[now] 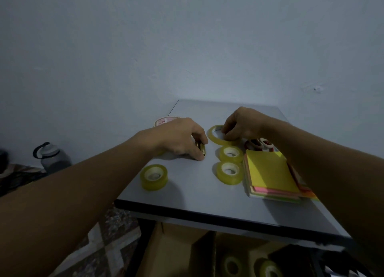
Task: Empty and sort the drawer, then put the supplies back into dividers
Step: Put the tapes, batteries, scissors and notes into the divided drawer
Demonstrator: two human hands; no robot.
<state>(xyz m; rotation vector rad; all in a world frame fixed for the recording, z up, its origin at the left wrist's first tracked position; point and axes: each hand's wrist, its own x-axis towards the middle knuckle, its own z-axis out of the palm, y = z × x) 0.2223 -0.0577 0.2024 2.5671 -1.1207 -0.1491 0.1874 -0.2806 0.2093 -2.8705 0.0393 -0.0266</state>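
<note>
On the grey table (197,195), my left hand (180,138) is closed on a small gold-coloured object (201,149) resting on the tabletop. My right hand (241,125) pinches the rim of a wide, thin yellow tape ring (214,134) lying flat. Two small yellow tape rolls (231,153) (229,171) lie in a column below that ring. A third roll (154,176) sits apart at the left front. A stack of coloured sticky notes (270,175), yellow on top, lies at the right. Below the table, an open cardboard drawer box (176,254) with dividers holds two more rolls (230,265).
A white tape roll with red print (163,121) stands behind my left hand. Scissors with red and white handles (259,144) lie behind the notes, partly under my right arm. A grey water bottle (52,157) stands on the floor at the left. The wall is close behind the table.
</note>
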